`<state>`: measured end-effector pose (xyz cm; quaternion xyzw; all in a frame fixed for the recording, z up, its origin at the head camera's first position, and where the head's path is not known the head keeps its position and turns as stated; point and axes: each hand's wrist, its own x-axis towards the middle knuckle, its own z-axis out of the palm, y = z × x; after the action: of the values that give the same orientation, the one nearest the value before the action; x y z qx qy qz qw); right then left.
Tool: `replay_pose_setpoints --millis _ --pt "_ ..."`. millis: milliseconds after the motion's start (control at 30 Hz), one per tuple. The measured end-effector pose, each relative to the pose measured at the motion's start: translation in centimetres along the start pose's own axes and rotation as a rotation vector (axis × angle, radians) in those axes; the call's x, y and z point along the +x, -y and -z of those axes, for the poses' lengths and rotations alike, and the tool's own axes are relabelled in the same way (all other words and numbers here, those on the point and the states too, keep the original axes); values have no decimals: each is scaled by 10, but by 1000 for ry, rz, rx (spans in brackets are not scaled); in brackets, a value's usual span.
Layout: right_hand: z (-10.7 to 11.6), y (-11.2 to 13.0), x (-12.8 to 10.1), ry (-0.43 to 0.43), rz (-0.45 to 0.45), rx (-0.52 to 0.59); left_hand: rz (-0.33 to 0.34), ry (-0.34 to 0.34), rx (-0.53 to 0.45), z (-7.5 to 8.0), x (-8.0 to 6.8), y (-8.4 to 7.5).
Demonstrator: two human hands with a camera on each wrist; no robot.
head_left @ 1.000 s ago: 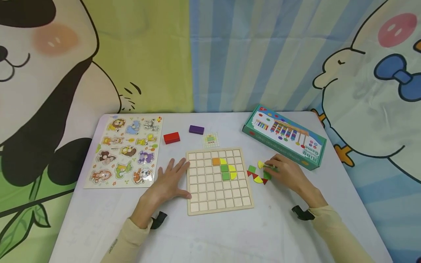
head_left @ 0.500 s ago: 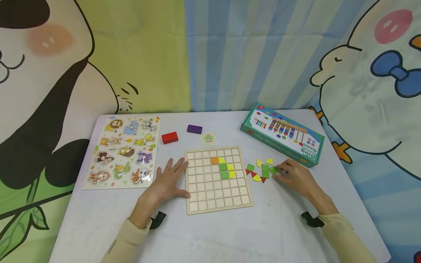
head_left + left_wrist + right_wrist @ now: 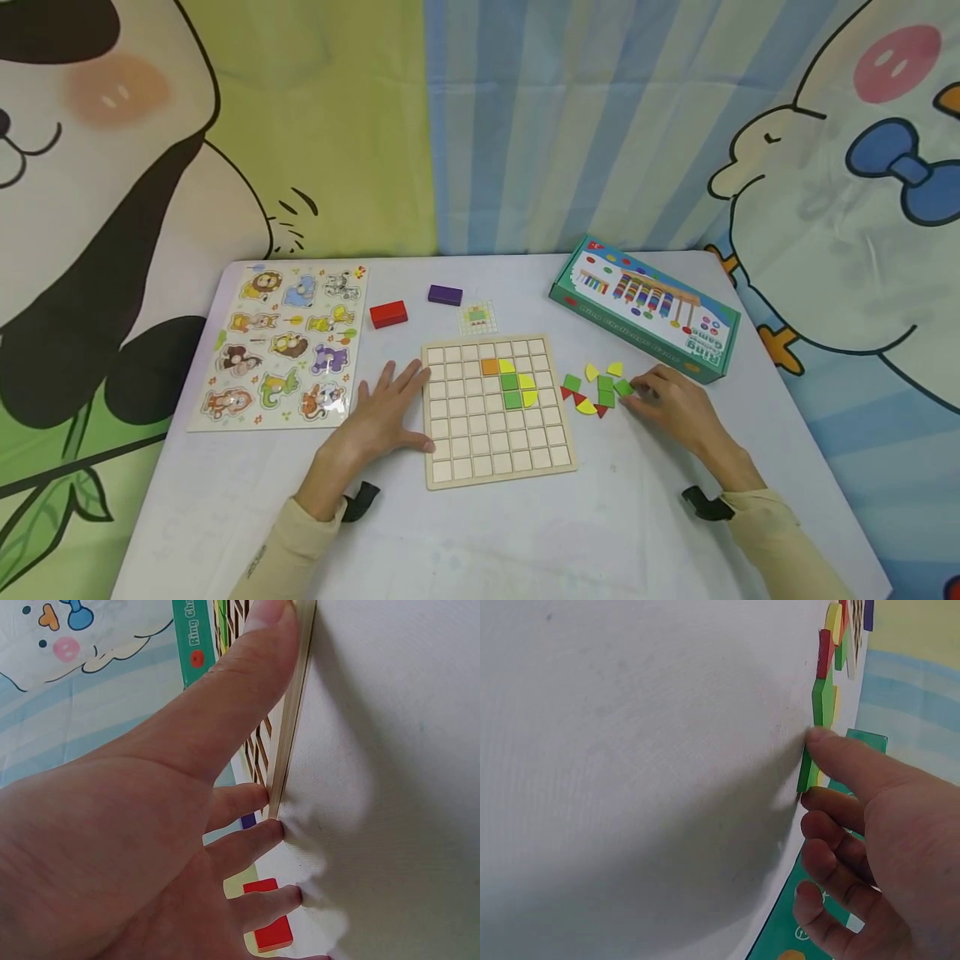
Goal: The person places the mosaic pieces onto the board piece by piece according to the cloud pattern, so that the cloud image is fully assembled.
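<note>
A wooden grid board [image 3: 457, 446] lies on the table. It bears an orange square tile [image 3: 490, 367], two green squares and several yellow quarter-round tiles. My left hand [image 3: 382, 417] rests spread along the board's left edge, thumb and fingertips touching the rim; the left wrist view shows the thumb [image 3: 247, 682] on top of that edge. Right of the board is a loose group of green squares [image 3: 606, 392], red triangles [image 3: 579, 400] and yellow quarter-rounds [image 3: 591, 372]. At its right side my right hand [image 3: 678, 408] pinches a green square tile [image 3: 805, 769] between thumb and index finger.
Behind the board lies a small pattern card [image 3: 477, 317], with a purple block [image 3: 446, 295] and a red block [image 3: 388, 314] near it. An animal puzzle board [image 3: 281, 350] covers the table's left side. A green game box [image 3: 645, 308] stands at the back right.
My right hand has drawn back to the right from over the loose tiles, uncovering them, and one green square now sits at its fingertips. The left hand stays at the board.
</note>
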<state>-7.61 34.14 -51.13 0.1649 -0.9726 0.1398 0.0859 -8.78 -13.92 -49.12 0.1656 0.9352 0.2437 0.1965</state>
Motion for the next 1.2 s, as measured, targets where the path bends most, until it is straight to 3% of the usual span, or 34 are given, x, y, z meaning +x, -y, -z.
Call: replay_pose_setpoints --millis 367,567,833,1200 --pt "-3 3 1 27 -71 10 10 7 2 -1 2 1" --pt "-2 2 5 12 -51 14 19 17 -2 -1 2 1" --pt "-3 19 28 -17 65 62 12 15 -2 1 2 1" --pt "-15 90 83 30 302 174 6 18 -31 2 2 0"
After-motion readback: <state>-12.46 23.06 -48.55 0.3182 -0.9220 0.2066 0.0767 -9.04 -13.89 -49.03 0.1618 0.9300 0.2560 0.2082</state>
